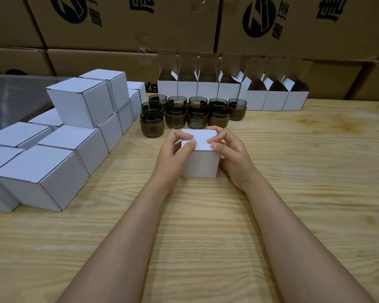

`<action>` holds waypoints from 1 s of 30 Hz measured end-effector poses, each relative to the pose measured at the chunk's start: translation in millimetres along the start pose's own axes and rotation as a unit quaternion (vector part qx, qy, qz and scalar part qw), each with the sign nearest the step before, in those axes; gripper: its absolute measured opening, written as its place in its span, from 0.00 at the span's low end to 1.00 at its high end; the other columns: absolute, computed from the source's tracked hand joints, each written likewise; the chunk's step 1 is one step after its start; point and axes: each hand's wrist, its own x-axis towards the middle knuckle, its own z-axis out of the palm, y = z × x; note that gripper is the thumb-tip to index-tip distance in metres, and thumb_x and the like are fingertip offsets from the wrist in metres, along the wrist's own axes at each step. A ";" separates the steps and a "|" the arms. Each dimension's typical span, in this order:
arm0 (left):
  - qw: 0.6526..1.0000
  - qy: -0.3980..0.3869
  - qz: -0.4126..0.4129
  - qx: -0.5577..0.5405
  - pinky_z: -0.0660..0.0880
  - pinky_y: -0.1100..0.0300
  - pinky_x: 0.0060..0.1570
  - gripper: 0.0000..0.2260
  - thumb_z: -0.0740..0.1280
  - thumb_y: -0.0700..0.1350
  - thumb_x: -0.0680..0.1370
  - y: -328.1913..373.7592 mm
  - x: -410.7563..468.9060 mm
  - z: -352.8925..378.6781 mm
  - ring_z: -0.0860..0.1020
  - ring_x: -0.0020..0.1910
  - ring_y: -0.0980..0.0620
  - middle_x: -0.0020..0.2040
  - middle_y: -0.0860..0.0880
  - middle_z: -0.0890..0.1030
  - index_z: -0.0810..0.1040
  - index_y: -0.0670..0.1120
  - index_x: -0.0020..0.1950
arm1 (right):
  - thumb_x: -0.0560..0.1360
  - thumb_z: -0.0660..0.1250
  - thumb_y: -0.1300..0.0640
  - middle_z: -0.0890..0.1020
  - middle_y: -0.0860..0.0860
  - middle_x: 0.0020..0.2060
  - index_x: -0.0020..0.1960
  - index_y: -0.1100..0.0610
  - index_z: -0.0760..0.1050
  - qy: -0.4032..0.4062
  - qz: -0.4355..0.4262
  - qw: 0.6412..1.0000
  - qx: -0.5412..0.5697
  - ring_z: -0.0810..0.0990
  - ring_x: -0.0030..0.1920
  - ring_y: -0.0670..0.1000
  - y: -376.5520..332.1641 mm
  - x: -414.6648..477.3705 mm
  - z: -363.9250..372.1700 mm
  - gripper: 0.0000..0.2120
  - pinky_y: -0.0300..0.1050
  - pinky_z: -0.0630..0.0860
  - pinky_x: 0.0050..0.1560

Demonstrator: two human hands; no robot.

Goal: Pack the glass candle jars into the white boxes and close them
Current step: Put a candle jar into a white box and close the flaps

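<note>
A small white box point(200, 162) stands on the wooden table point(293, 193) in the middle, its lid flap down. My left hand point(173, 156) grips its left side with the thumb pressing on the lid. My right hand point(232, 154) grips the right side, thumb and fingertips on the lid. Behind it stand several dark glass candle jars point(193, 112) with brown sleeves, some stacked. A row of open white boxes point(232, 92) with raised flaps lines the back.
Several closed white boxes point(74, 132) are stacked at the left, reaching the table's left edge. Large brown cartons point(140, 29) form a wall behind. A grey metal surface point(13, 99) lies at the far left.
</note>
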 end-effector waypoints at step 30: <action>0.939 0.171 0.074 0.290 0.63 0.81 0.46 0.23 0.76 0.48 0.64 36.9 -12.4 -18.6 0.65 0.51 0.63 0.58 0.54 0.70 0.70 0.56 0.55 | 0.73 0.67 0.54 0.76 0.50 0.64 0.64 0.50 0.74 -0.054 0.070 0.995 0.042 0.77 0.60 0.53 3.0 2.0 -3.8 0.19 0.50 0.70 0.66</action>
